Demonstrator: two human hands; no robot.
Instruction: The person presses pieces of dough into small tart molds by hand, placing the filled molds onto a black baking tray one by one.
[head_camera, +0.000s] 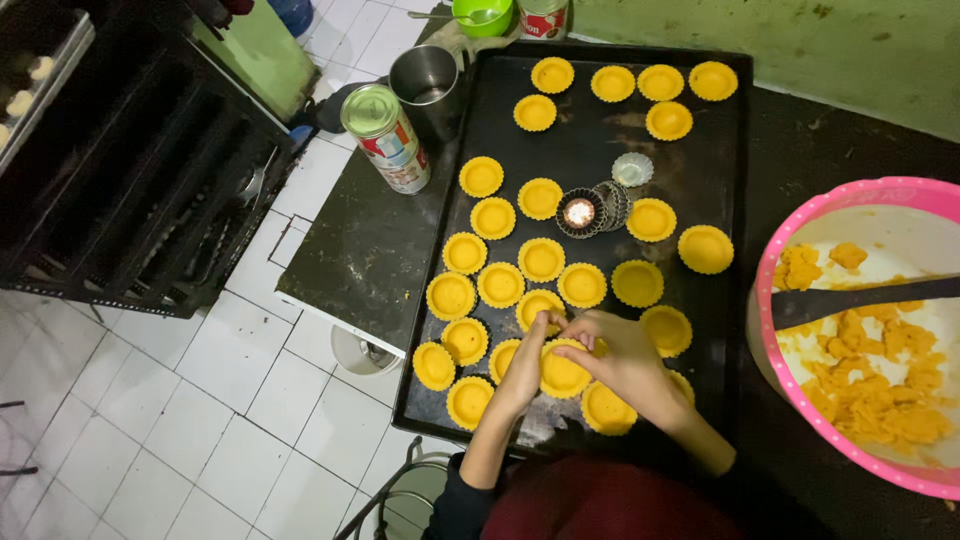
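My left hand (523, 368) and my right hand (622, 358) meet over a yellow dough-lined tart shell (562, 374) near the front of a black baking tray (720, 175). Both hands pinch the shell's rim from either side. Several more yellow tart shells (541, 259) lie in rows across the tray. A few empty fluted metal moulds (597, 209) sit stacked near the tray's middle.
A pink basin (790, 240) with yellow dough and a dark spatula (850, 297) stands at the right. A steel cup (430, 84), a tin can (388, 137) and a green bowl (482, 15) stand at the tray's left and far end. A dark rack (130, 170) stands left over white floor tiles.
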